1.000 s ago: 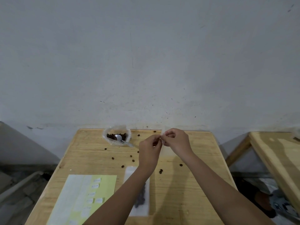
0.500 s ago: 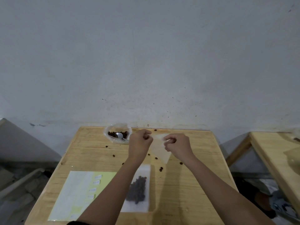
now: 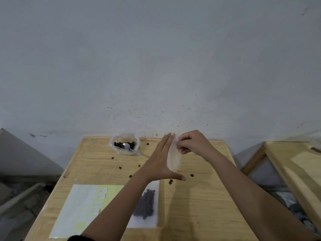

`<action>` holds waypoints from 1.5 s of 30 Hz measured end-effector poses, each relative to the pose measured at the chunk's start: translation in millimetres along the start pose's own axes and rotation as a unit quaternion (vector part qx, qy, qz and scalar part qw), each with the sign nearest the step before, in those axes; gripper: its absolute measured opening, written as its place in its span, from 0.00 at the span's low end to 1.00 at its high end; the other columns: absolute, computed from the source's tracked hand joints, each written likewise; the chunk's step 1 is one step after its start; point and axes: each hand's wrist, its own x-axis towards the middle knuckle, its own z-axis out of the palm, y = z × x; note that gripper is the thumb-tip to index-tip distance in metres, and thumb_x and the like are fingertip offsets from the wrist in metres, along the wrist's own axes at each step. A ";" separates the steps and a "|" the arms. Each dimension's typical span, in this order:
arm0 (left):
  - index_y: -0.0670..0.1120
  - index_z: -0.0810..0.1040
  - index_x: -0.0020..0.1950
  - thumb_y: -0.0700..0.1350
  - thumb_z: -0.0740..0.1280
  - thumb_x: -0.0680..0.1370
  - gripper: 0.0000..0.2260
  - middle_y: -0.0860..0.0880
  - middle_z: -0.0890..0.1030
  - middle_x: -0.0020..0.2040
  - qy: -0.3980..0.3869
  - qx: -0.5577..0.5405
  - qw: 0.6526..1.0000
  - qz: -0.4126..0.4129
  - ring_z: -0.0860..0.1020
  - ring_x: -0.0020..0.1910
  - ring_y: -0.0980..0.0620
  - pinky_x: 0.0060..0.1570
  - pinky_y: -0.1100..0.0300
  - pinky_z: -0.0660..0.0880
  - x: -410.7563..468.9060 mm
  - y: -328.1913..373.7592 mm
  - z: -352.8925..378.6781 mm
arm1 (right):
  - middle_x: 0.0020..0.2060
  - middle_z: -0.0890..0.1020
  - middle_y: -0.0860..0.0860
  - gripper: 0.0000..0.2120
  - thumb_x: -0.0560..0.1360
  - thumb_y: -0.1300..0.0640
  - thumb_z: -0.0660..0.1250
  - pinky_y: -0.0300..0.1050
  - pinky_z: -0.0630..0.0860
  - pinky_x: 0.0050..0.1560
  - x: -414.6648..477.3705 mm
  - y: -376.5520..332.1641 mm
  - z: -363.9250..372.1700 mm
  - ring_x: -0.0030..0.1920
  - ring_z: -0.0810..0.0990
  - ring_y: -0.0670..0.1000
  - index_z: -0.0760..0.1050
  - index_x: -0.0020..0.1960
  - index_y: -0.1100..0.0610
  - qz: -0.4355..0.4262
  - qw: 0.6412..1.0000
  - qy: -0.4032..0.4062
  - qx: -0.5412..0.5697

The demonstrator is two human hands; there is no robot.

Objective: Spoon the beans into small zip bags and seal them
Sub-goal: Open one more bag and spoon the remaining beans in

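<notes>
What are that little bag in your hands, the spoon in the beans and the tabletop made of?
The small bag seems to be thin plastic: see-through, slightly cloudy and limp. The spoon is probably metal, being silvery and shiny, though glossy plastic is possible. The table looks like pale wood with a matt finish, showing grain lines and knots.

Empty zip bag in R grip pinch, flat L grip beside it, over table w/ loose beans

Filled bag half behind forearm, labels (tiny) unreadable, side table cropped
</notes>
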 end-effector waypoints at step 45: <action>0.49 0.62 0.71 0.64 0.71 0.64 0.41 0.62 0.62 0.64 0.165 -0.023 0.986 0.007 0.58 0.64 0.71 0.61 0.74 0.59 -19.9 -101.3 -56.3 | 0.46 0.82 0.47 0.10 0.69 0.58 0.74 0.28 0.73 0.43 45.9 -24.0 86.6 0.45 0.79 0.43 0.82 0.50 0.53 -0.069 0.987 -0.023 -0.144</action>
